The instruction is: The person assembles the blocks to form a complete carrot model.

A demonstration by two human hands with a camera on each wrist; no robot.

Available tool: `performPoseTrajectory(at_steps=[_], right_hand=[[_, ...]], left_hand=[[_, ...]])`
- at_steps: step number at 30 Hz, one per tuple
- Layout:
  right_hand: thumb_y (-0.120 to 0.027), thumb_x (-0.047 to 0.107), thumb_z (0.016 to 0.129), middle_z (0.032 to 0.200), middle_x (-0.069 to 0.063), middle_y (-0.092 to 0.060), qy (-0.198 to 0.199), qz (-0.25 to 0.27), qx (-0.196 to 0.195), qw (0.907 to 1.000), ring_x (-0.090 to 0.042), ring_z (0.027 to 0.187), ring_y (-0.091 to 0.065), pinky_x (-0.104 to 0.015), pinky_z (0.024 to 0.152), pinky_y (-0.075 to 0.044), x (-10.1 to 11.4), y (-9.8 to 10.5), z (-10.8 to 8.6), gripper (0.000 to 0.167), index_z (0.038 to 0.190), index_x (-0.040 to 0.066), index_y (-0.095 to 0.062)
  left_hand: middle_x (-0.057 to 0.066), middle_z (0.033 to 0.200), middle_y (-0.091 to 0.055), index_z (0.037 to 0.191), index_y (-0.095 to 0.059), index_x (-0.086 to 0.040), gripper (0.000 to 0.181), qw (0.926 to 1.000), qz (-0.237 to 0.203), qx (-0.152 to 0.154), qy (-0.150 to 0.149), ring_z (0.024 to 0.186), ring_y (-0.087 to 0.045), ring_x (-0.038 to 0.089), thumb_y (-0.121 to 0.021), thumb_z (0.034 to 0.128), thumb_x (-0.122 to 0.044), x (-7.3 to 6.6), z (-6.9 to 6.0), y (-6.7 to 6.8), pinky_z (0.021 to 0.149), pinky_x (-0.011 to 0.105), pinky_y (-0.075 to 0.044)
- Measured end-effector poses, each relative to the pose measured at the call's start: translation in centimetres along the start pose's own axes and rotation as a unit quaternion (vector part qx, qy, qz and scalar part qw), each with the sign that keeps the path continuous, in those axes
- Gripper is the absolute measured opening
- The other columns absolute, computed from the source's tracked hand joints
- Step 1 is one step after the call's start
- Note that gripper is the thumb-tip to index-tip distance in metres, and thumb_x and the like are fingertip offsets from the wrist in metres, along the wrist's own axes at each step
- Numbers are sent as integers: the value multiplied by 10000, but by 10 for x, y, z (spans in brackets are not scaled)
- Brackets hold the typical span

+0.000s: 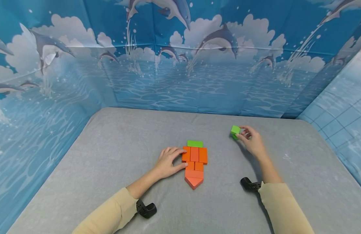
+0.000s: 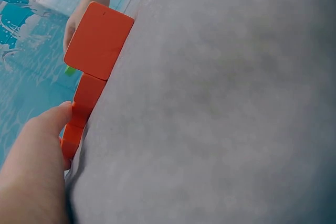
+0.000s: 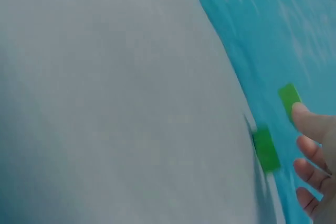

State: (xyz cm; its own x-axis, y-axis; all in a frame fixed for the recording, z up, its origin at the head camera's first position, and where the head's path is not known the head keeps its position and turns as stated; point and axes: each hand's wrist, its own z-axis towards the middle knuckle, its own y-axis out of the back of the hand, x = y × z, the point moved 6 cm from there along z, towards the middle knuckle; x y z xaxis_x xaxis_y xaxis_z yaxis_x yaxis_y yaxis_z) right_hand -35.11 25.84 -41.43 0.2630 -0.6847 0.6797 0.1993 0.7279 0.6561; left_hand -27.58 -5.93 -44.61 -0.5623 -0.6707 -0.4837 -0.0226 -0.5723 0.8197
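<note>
Orange blocks (image 1: 194,154) lie together on the grey cloth, with a pointed orange-red triangle block (image 1: 194,182) at the near end. Across their far end lies a flat green block (image 1: 195,143). My left hand (image 1: 166,165) rests beside the left edge of the group, thumb and forefinger spread and touching the orange blocks. Off to the right, my right hand (image 1: 253,142) pinches a small green block (image 1: 235,129) between thumb and fingers, above the cloth. Just below it stands another green block (image 3: 266,149), partly hidden in the head view.
Grey cloth (image 1: 133,136) covers the table. Behind it and at both sides hangs a blue curtain (image 1: 174,87) printed with dolphins. Black wrist cameras (image 1: 146,209) sit under both forearms, close above the cloth.
</note>
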Motion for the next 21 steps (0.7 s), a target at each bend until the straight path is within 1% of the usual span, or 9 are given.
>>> performPoseTrajectory(at_steps=[5, 9, 12, 16, 21], right_hand=[[-624, 166, 876, 898, -142, -558, 81, 189, 349, 9992, -217, 754, -488, -268, 596, -399, 24, -26, -3, 352, 1175, -2, -545], [-646, 141, 857, 868, -124, -555, 114, 302, 623, 9975, -206, 719, -477, -268, 587, -397, 39, -46, -6, 342, 1156, 3, -555], [-656, 134, 848, 851, -110, -545, 69, 401, 770, 9962, -207, 700, -467, -273, 581, -395, 47, -58, -8, 335, 1143, 6, -560], [-665, 130, 839, 819, -98, -536, 45, 434, 837, 9955, -197, 681, -452, -269, 585, -383, 53, -70, -10, 327, 1119, -5, -563], [-680, 126, 825, 776, -85, -538, 119, 325, 769, 9964, -178, 646, -450, -263, 579, -379, 57, -79, -11, 319, 1086, -22, -572]], left_hand=[[11, 1192, -548, 1245, -546, -177, 495, 10000, -7, 5, 3, 1087, -432, 195, -598, 835, -450, -1, 0, 0, 997, 459, -248], [13, 1196, -547, 1248, -545, -177, 500, 10000, 3, 20, 15, 1088, -431, 195, -598, 835, -452, 0, 0, -1, 998, 455, -248], [12, 1194, -547, 1244, -548, -180, 494, 10000, 17, -21, -7, 1088, -433, 197, -599, 833, -451, 1, 0, -1, 998, 454, -248], [10, 1188, -549, 1238, -551, -183, 488, 10000, 3, -55, -21, 1086, -434, 199, -601, 832, -448, 0, 0, 0, 999, 455, -245], [11, 1192, -547, 1239, -551, -185, 486, 10000, -13, -44, -18, 1091, -433, 200, -600, 833, -448, 1, 0, 0, 1000, 454, -244]])
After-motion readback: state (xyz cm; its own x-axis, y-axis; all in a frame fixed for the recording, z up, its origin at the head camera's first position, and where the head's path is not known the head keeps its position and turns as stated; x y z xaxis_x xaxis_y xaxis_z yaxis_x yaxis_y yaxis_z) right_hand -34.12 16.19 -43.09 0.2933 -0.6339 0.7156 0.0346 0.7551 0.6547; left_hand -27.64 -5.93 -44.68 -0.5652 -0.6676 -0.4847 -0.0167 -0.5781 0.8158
